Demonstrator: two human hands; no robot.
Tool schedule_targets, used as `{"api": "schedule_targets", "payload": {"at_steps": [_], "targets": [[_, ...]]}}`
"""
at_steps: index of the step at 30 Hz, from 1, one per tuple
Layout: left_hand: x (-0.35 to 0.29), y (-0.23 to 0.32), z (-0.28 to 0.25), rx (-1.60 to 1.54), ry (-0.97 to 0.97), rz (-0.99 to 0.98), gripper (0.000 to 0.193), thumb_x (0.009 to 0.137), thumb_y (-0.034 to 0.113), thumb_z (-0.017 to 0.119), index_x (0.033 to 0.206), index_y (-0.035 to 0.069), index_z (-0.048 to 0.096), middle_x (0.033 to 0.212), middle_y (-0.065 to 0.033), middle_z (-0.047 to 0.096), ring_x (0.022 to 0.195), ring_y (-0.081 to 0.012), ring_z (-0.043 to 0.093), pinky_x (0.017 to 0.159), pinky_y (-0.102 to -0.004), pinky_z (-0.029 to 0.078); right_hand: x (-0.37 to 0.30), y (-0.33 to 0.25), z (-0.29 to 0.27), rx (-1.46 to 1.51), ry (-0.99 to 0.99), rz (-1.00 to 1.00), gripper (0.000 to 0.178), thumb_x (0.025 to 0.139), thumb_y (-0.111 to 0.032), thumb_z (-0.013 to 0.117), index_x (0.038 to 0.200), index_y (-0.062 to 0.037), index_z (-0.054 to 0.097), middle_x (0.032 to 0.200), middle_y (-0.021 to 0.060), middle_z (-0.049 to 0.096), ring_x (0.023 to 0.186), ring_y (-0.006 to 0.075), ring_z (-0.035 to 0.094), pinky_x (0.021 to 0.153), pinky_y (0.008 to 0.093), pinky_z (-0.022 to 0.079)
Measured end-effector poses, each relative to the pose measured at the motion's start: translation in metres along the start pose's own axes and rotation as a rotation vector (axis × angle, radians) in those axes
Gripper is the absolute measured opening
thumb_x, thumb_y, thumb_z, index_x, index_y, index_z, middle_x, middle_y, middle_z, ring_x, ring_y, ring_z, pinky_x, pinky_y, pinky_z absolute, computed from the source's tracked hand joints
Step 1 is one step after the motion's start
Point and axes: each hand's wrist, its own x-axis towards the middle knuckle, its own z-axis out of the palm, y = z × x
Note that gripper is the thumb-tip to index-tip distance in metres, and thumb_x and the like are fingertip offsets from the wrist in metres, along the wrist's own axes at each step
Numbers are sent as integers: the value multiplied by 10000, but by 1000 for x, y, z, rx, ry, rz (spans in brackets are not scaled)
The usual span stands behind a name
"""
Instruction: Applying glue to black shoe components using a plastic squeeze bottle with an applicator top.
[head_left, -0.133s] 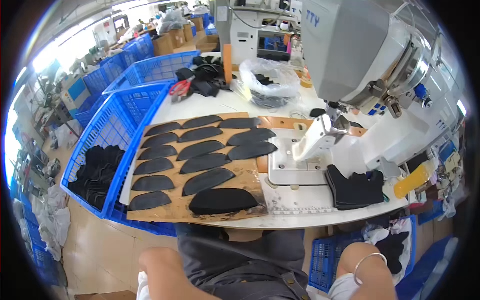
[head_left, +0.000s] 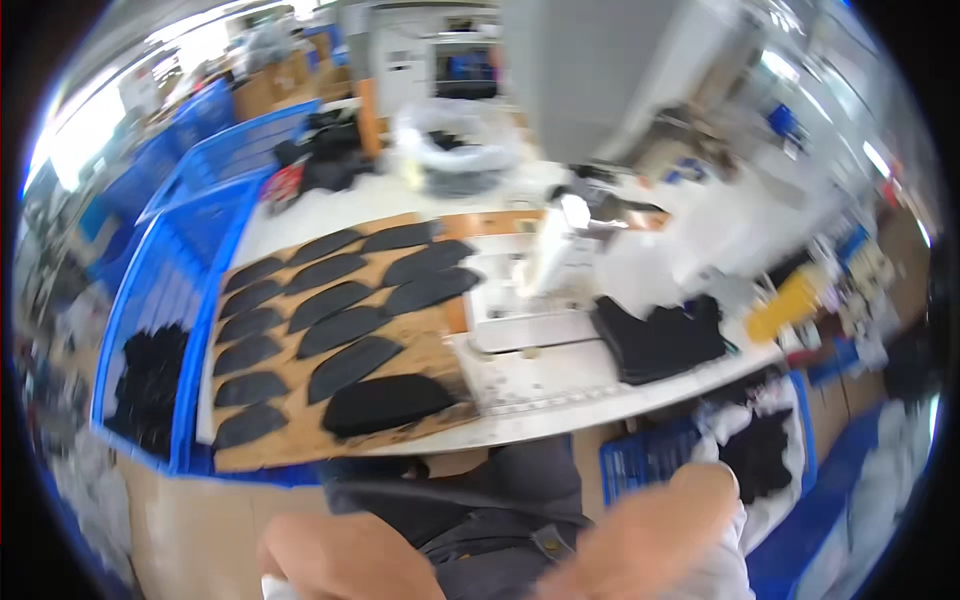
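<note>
My bare left forearm crosses the lower edge of the view; its hand lies outside the picture. My right forearm is smeared by motion and slants down toward my waist, where its lower end blurs out and no fingers can be made out. Neither arm touches the table. Nearest in front lies a brown cardboard sheet bearing several dark half-moon pieces in slanting columns. A thicker black half-moon pile rests at its front edge. Right of it stands a sewing machine's white post.
A stack of black cut fabric and a yellow cylindrical object lie at the table's right. The grey machine head hangs over the back. A blue crate with black pieces stands left. Behind are a plastic bag and red-handled scissors.
The whole view has swung right, so the table and its things appear shifted left and blurred. My right forearm has swung inward toward my waist; the bracelet on it no longer shows.
</note>
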Motion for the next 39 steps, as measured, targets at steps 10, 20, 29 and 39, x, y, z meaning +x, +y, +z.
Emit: {"api": "schedule_targets", "payload": {"at_steps": [10, 20, 29, 39], "targets": [[-32, -60, 42, -254, 703, -687, 379, 782, 246, 703, 1036, -11, 591, 835, -107, 606, 717, -275, 591, 589, -352, 443, -353, 65, -65, -1295, 1991, 1097, 627, 741, -162, 724, 1270, -1, 429, 1112, 149, 552, 937, 196, 565, 837, 301, 453], [-17, -91, 26, -134, 631, -664, 363, 770, -18, 646, 1127, -40, 584, 917, -132, 677, 807, -159, 635, 724, -255, 491, -427, 98, -95, -1119, 1986, 799, 524, 685, -166, 788, 1113, -19, 525, 1015, 92, 613, 906, 208, 597, 841, 343, 461], [-14, -94, 22, 61, 713, -595, 131, 814, 34, 631, 938, -3, 649, 820, -69, 652, 719, -161, 623, 621, -233, 485, -277, 22, 13, -803, 1480, 783, 533, 772, -262, 703, 1179, 9, 492, 1080, 114, 574, 963, 209, 562, 837, 345, 455], [43, -102, 17, 994, 736, -230, 655, 657, 465, 765, 1041, -27, 566, 731, -67, 541, 551, -185, 536, 452, -260, 416, -65, 52, 99, 82, 778, 882, 649, 470, -318, 881, 1005, -66, 614, 935, 117, 642, 796, 277, 644, 730, 328, 511]]}}
